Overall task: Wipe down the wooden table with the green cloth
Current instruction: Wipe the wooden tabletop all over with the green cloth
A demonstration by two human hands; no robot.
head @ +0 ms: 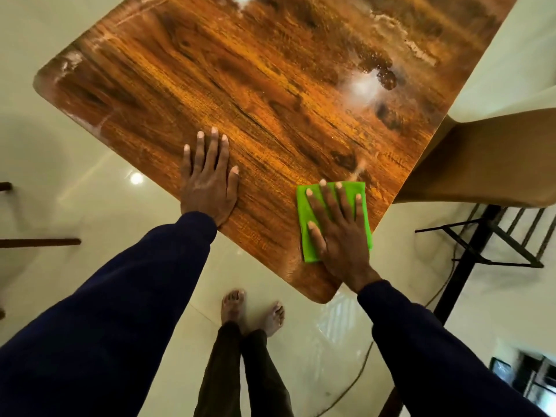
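Dark blue sleeves (120, 296) fill the near edge of my view, one on each arm, and between them my bare feet (252, 311) stand on the pale glossy floor (60, 145). Beyond the cuffs both palms lie on the wooden table (240, 85).

My left hand (207, 188) rests flat at the table's near left edge, its four fingers straight and close together and the thumb angled out to the right. It holds nothing.

My right hand (340, 233) presses flat on the green cloth (304, 212), fingers straight and spread apart, thumb out to the left. The cloth is folded into a rectangle (bright lime against the brown grain). It lies on the tabletop by the near right corner, just inside the right edge.

Farther off, toward the far right of the table, whitish streaks (364, 85) mark the surface. A tan chair (481, 164) on a black metal frame stands just beside the right edge.
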